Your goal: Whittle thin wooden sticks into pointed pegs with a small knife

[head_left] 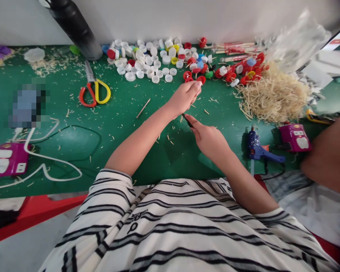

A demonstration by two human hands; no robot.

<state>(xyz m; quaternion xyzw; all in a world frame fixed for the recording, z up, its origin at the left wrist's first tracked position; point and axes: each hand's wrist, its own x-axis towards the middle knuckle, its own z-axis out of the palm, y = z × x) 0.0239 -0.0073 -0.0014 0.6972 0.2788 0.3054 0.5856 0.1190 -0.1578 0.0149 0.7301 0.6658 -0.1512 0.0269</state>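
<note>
My left hand (187, 96) is closed over the middle of the green table, its fingers curled and their inside turned away from me. What it grips is hidden. A red bottle cap (201, 79) shows right at its thumb tip; whether the hand touches it I cannot tell. Just below, my right hand (209, 139) is wrapped round a slim black tool (187, 120), whose far end reaches up to the left hand's underside. A thin metal rod (143, 108) lies on the table to the left. Pale wood slivers are scattered around both hands.
White and coloured bottle caps (138, 62) spread along the back. Red caps with sticks (229, 73) lie beside a heap of wood shavings (274, 94). A blue glue gun (255, 145) stands right, near another person's arm (328, 151). Scissors (95, 90), a black bottle (76, 28) and white cables (56, 177) are left.
</note>
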